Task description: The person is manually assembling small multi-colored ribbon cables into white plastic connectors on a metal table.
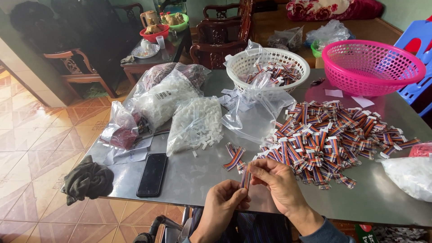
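Both hands, left hand [223, 201] and right hand [275, 181], pinch one striped ribbon cable [245, 178] above the worktop [198, 175] (heap [330, 139] beside); apparently mid-assembly, fitting needs careful alignment.

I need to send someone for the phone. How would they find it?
On the grey metal table, look at the near left edge. The black phone lies flat there, between a dark crumpled cloth and the person's left hand; it is the only smooth dark slab.
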